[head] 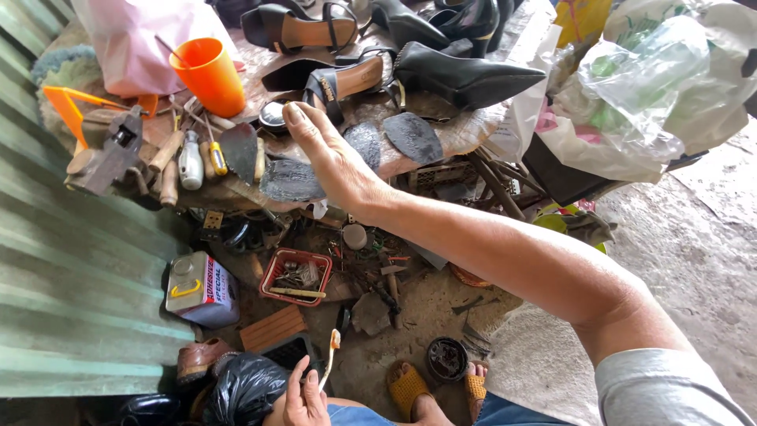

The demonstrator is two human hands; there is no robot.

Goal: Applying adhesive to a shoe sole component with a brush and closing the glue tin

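— Firstly, the head view: where is each hand?

— Right hand [331, 162] is stretched out over the front edge of the low workbench [465, 130], fingers spread and apart, palm down, resting on or just above a dark rubber sole piece [290, 181]; whether it presses it I cannot tell. Left hand [303, 402] is low, at the bottom edge of the view, fingers together and pinched on a small brush [330, 359] with a pale handle, its head pointing up.

— What lies near the right hand?

— Two more dark sole pieces [412, 136] sit just beside it toward the bench's right part. Behind the fingertips stands a black heeled sandal [347, 79], and a black pointed shoe [465, 77] lies to its right. An orange cup [209, 75] stands near the back left of the bench. Wooden-handled tools [167, 162] and a metal anvil block [106, 154] occupy the left edge.

— And below the bench?

— On the ground: a square metal glue can [201, 288] at the left, a red plastic basket [296, 276] of small parts beside it, a round dark tin [447, 359] near the person's sandalled foot [406, 388]. White plastic bags [654, 87] are heaped off the bench's right end.
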